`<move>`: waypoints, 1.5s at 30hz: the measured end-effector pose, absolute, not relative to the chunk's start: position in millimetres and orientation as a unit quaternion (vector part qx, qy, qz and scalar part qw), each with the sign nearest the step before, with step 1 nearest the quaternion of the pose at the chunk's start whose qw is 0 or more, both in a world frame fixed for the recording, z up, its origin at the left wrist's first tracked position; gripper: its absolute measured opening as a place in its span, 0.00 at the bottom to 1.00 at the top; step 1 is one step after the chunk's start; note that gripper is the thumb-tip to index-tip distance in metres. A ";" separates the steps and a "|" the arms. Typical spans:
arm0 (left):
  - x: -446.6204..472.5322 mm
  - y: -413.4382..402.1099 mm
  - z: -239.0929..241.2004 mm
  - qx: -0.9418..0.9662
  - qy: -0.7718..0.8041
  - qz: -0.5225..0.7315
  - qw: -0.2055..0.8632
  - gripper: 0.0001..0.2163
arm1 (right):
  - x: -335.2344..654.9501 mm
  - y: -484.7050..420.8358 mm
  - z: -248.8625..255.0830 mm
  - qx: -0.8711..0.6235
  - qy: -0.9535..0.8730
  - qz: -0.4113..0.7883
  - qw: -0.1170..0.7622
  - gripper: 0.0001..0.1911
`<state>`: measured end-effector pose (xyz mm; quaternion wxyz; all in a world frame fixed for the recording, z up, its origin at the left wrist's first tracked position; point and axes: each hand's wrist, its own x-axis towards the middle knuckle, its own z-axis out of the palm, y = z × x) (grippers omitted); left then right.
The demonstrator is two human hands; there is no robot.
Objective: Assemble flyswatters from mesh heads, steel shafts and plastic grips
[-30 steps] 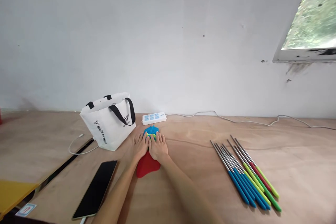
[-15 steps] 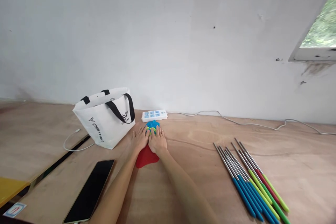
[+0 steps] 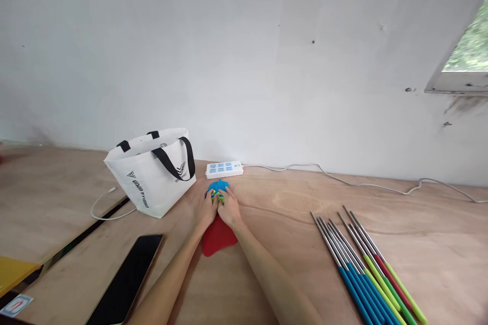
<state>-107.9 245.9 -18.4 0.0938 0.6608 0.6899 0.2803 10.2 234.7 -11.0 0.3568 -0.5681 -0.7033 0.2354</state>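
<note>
A flat piece with a blue far end (image 3: 218,184) and a wide red near end (image 3: 218,238) lies on the table, with yellow-green, cord-like stuff at its middle. My left hand (image 3: 206,211) and my right hand (image 3: 229,209) are side by side over that middle, fingers curled in and thumbs close together. Both seem to pinch the yellow-green part. The hands hide most of the middle, so how the colours join cannot be told.
A white power strip (image 3: 224,169) is just beyond, its cable running right along the wall. To the left stand a white tote bag (image 3: 152,183) and a phone (image 3: 127,279). Several metal rods with coloured sleeves (image 3: 375,274) lie at right.
Both hands have drawn a little nearer with the piece, away from the power strip. Their fingers, flatter before, are now curled in. The view has shifted slightly.
</note>
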 end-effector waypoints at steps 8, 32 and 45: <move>-100.4 261.9 -21.4 0.643 0.697 0.303 0.096 0.24 | 21.2 261.2 -12.5 -0.561 -0.674 0.261 0.404 0.26; -93.5 286.5 -14.8 0.632 0.657 0.387 0.141 0.21 | 34.2 286.4 -6.7 -0.542 -0.677 0.243 0.434 0.32; -108.7 265.8 -9.5 0.545 0.636 0.513 0.187 0.17 | 30.7 247.0 -7.0 -0.572 -0.712 0.198 0.356 0.26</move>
